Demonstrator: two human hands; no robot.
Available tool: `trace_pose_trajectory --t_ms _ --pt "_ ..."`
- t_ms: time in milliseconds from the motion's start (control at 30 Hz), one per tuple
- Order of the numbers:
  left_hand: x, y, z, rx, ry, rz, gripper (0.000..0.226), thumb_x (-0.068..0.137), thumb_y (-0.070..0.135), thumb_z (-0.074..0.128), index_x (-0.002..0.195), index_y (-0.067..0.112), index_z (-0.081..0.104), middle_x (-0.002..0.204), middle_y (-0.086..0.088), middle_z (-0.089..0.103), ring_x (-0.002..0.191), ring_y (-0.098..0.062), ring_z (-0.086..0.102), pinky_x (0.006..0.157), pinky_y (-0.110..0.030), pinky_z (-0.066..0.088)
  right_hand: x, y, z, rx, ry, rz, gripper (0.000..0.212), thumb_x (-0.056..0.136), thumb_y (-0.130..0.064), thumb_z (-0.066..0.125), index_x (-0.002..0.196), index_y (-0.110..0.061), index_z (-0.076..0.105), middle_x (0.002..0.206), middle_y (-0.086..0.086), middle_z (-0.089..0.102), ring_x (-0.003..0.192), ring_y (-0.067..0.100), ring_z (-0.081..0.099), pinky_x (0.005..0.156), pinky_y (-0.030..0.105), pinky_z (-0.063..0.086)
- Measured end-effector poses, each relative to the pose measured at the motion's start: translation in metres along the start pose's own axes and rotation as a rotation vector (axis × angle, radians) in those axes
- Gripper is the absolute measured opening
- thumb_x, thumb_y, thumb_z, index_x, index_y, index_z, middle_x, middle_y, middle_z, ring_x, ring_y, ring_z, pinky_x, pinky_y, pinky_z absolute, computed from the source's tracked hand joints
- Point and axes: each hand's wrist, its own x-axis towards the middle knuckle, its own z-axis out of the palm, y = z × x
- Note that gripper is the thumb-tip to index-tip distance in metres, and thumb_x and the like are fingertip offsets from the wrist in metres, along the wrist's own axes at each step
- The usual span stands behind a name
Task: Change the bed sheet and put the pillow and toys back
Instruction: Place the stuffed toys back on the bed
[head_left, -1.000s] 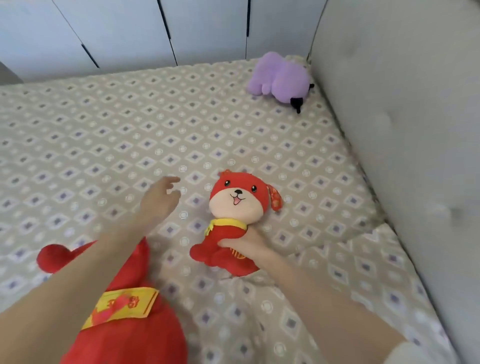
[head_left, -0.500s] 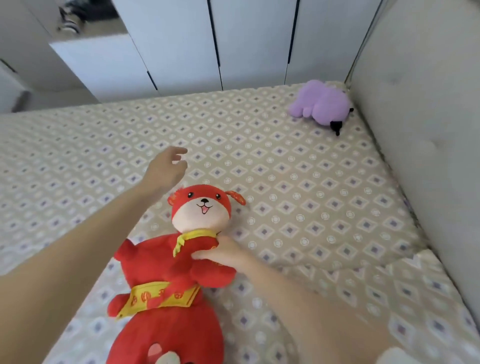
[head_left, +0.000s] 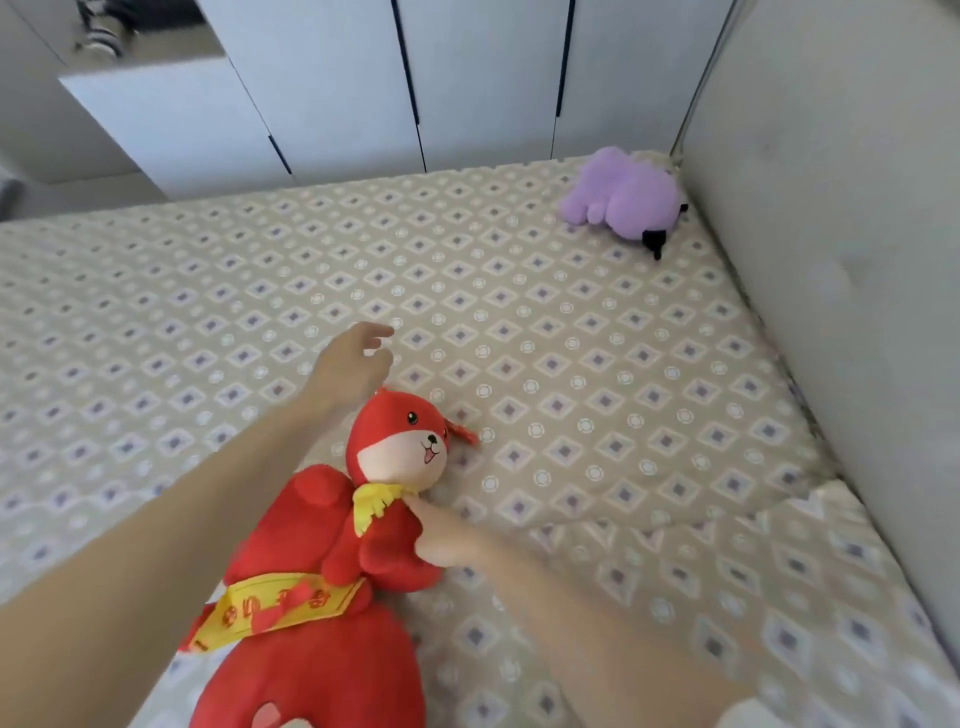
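Observation:
A small red dog plush (head_left: 400, 447) with a yellow collar lies face up on the patterned beige bed sheet (head_left: 571, 338), its body leaning on a large red plush (head_left: 311, 675) with a yellow band. My right hand (head_left: 447, 535) grips the small plush at its body, just under the collar. My left hand (head_left: 350, 364) hovers over the sheet beyond the plush's head, fingers relaxed and holding nothing. A purple plush (head_left: 623, 195) lies in the far right corner of the bed. A pillow (head_left: 727, 597) in the same pattern lies at the lower right.
A grey padded headboard (head_left: 831, 260) runs along the right side of the bed. White wardrobe doors (head_left: 467, 78) stand behind the far edge. The bed's left half shows only sheet.
My right hand has carried the small red plush leftwards, against the large red plush. My left hand stays out in front, open. The view has lifted towards the wardrobe.

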Motion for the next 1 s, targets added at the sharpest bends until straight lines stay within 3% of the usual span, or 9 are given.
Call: trace_pose_trajectory --t_ms 67,200,333,467,533,700,833,933,1000 --pt "0.001 -0.001 0.013 0.029 -0.022 -0.005 0.039 0.094 0.012 0.045 0.132 0.019 0.052 0.135 -0.007 0.051 0.11 -0.024 0.055 0.091 -0.033 0.043 -0.001 0.008 -0.007 0.042 0.066 -0.012 0.066 0.089 0.002 0.038 0.149 -0.025 0.032 0.144 0.009 0.045 0.127 0.03 0.047 0.103 0.033 0.042" --pt "0.007 0.002 0.041 0.05 -0.052 -0.042 0.042 0.092 0.01 0.044 0.132 0.02 0.051 0.136 -0.007 0.051 0.124 -0.023 0.048 0.098 -0.033 0.038 -0.014 0.04 -0.042 0.133 0.095 0.083 0.046 0.091 -0.006 0.047 0.134 -0.02 0.055 0.133 0.002 0.058 0.12 0.018 0.054 0.085 0.01 0.041" --pt "0.016 0.011 0.077 0.046 -0.106 -0.039 0.042 0.093 0.01 0.043 0.134 0.019 0.05 0.138 -0.008 0.049 0.127 -0.024 0.045 0.105 -0.036 0.036 -0.03 0.08 -0.093 0.137 0.251 0.255 0.041 0.091 -0.012 0.047 0.131 -0.015 0.055 0.133 0.003 0.056 0.113 0.021 0.056 0.088 0.026 0.046" --pt "0.031 0.013 0.116 0.078 -0.151 -0.009 0.042 0.095 0.011 0.043 0.135 0.018 0.048 0.138 -0.008 0.049 0.116 -0.022 0.051 0.099 -0.032 0.04 -0.041 0.11 -0.137 0.085 0.437 0.347 0.039 0.094 -0.013 0.044 0.132 -0.02 0.051 0.136 0.002 0.052 0.123 0.023 0.049 0.097 0.029 0.042" --pt "0.044 0.012 0.14 0.165 -0.188 0.023 0.046 0.094 0.012 0.043 0.139 0.018 0.044 0.141 -0.01 0.045 0.121 -0.025 0.049 0.101 -0.034 0.038 -0.041 0.125 -0.159 0.004 0.514 0.399 0.044 0.092 -0.012 0.044 0.135 -0.021 0.048 0.139 0.004 0.047 0.129 0.026 0.041 0.102 0.037 0.041" --pt "0.083 0.004 0.193 0.268 -0.278 0.041 0.058 0.093 0.017 0.047 0.148 0.026 0.029 0.158 -0.009 0.011 0.137 -0.031 0.033 0.113 -0.04 0.023 -0.022 0.154 -0.207 -0.143 0.605 0.42 0.054 0.09 -0.013 0.048 0.142 -0.022 0.039 0.148 0.004 0.031 0.135 0.032 0.027 0.105 0.042 0.037" --pt "0.122 -0.004 0.225 0.342 -0.306 0.028 0.075 0.089 0.039 0.059 0.151 0.035 0.017 0.159 -0.007 -0.013 0.141 -0.026 0.029 0.116 -0.046 -0.001 -0.003 0.179 -0.231 -0.203 0.531 0.384 0.069 0.087 -0.014 0.056 0.149 -0.024 0.028 0.156 0.004 0.016 0.141 0.034 0.021 0.113 0.041 0.027" --pt "0.161 -0.009 0.248 0.426 -0.269 0.024 0.086 0.082 0.054 0.063 0.15 0.04 0.013 0.159 -0.001 -0.016 0.145 -0.032 0.018 0.113 -0.056 0.001 0.009 0.198 -0.226 -0.308 0.356 0.452 0.097 0.082 -0.014 0.07 0.152 -0.033 0.006 0.16 -0.003 -0.006 0.144 0.037 0.005 0.112 0.054 0.027" --pt "0.189 -0.008 0.263 0.505 -0.246 0.033 0.089 0.077 0.065 0.059 0.148 0.045 0.009 0.158 0.003 -0.018 0.145 -0.04 0.003 0.11 -0.064 0.003 0.019 0.204 -0.225 -0.322 0.331 0.493 0.102 0.08 -0.012 0.074 0.152 -0.035 0.005 0.159 -0.004 -0.01 0.145 0.039 0.002 0.109 0.059 0.029"
